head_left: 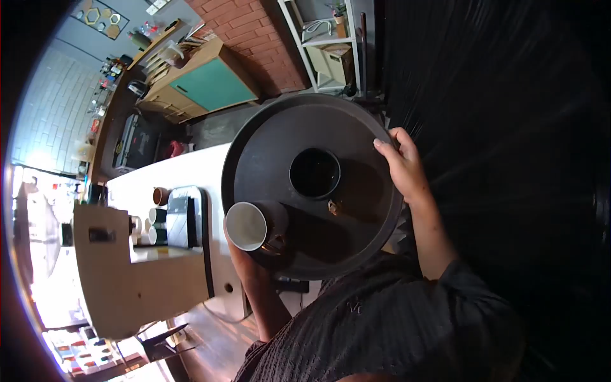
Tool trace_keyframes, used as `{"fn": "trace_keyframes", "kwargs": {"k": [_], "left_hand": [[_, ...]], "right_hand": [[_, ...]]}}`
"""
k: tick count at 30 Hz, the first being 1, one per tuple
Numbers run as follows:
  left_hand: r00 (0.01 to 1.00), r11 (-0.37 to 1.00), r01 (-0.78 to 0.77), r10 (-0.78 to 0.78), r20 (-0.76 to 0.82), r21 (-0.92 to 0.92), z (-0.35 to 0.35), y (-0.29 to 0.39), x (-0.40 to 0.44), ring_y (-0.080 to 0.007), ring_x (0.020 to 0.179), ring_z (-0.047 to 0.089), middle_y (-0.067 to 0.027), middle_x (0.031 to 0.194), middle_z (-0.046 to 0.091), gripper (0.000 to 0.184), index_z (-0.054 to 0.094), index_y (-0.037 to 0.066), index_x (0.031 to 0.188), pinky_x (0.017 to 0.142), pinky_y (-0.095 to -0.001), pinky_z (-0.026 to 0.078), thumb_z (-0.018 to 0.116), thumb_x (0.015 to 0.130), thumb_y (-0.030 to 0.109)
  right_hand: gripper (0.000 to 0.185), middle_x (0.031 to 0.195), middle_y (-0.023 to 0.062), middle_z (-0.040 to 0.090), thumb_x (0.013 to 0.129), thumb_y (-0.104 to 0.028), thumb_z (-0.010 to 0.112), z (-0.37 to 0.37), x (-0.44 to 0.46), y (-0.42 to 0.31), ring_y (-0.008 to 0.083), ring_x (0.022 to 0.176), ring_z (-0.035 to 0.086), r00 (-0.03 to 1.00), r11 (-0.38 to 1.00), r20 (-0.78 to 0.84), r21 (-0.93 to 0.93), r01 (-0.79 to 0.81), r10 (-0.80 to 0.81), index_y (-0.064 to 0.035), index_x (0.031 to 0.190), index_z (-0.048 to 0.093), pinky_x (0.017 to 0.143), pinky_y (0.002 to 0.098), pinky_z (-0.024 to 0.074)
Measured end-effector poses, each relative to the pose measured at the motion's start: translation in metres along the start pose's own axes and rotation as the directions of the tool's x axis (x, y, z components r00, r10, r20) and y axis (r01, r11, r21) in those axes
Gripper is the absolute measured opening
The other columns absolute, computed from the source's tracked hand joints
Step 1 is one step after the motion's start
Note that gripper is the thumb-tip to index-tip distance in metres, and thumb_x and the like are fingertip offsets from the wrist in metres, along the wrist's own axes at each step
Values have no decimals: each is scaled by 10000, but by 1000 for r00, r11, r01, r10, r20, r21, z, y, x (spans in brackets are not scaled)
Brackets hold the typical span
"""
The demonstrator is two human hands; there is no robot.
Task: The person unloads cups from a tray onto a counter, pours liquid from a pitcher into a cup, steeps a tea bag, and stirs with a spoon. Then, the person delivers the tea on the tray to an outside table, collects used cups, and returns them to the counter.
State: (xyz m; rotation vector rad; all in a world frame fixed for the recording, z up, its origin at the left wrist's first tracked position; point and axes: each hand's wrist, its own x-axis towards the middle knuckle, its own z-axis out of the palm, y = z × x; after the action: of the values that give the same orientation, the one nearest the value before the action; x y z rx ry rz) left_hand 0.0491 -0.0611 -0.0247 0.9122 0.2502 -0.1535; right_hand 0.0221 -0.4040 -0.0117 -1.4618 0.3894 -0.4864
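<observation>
A round dark tray (299, 124) is held out in front of my dark shirt by both hands. My right hand (404, 167) grips its right rim, thumb on top and fingers wrapped round the edge. At the lower left edge my left hand (237, 254) supports the tray; its fingers are hidden behind the rim and a mug. That mug (248, 227), pale inside with a dark handle, stands near the left rim. A dark round cup (316, 173) sits near the middle, its contents too dark to make out. Beside it lies a small crumpled brownish scrap (333, 207).
Left of the tray is a white counter (210, 160) with a black-and-white device (184, 216), several cups and a brown cup (160, 196). A beige machine or panel (140, 274) stands closer. Behind are a teal-fronted cabinet (213, 86), a brick column (245, 38) and a white shelf (328, 41).
</observation>
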Motion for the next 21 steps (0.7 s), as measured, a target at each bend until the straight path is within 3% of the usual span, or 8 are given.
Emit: {"fn": "trace_keyframes", "kwargs": {"k": [1,4,7,10,14,15,21], "left_hand": [[999,996,-32,31,19,79,4,-6,20,-224,1190,524,-98,1293,524,518,393,66,1393,984,-396,459,463,987,381],[994,995,-73,66,86,72,16,-15,69,-264,1212,513,-127,1331,485,625,299,73,1448,999,-412,452,499,961,411],[992,996,-59,50,119,71,48,-16,111,-297,1230,499,-149,1359,451,683,230,78,1474,1008,-428,446,513,948,409],[981,999,36,-33,192,-15,69,-15,153,-305,1243,487,-155,1377,434,683,226,86,1476,1011,-451,444,515,944,403],[992,998,55,-59,109,42,94,-13,190,-323,1267,470,-175,1401,412,761,186,108,1495,1026,-480,436,566,910,411],[985,995,67,-78,151,77,95,-13,203,-335,1280,460,-184,1415,403,799,157,113,1509,1036,-486,428,578,899,411],[994,993,43,-54,96,114,137,-19,250,-321,1295,448,-174,1413,417,844,207,104,1497,1048,-469,414,624,856,461]], "right_hand": [[147,774,-18,549,896,-179,622,2,14,0,56,712,487,1000,1000,-17,-8,-15,15,-54,917,547,655,238,393],[151,773,-26,537,885,-175,628,7,55,0,53,725,476,998,996,-43,-73,-52,49,-54,917,543,667,235,387],[149,784,-34,520,888,-185,614,11,95,8,52,737,454,995,997,-57,5,-82,82,-57,921,545,685,230,371],[146,798,-38,503,898,-198,588,15,130,7,60,749,429,988,992,-108,-47,-120,115,-60,929,549,699,228,351],[160,796,-35,476,907,-214,567,21,163,5,72,753,403,984,994,-160,-72,-87,75,-57,939,556,697,243,337],[167,794,-35,471,908,-217,565,24,171,-1,72,749,398,983,993,-170,-81,-87,72,-53,938,557,694,244,335],[183,801,-28,471,911,-231,567,26,239,8,73,758,403,989,993,-139,-93,-70,57,-49,935,565,710,242,337]]}}
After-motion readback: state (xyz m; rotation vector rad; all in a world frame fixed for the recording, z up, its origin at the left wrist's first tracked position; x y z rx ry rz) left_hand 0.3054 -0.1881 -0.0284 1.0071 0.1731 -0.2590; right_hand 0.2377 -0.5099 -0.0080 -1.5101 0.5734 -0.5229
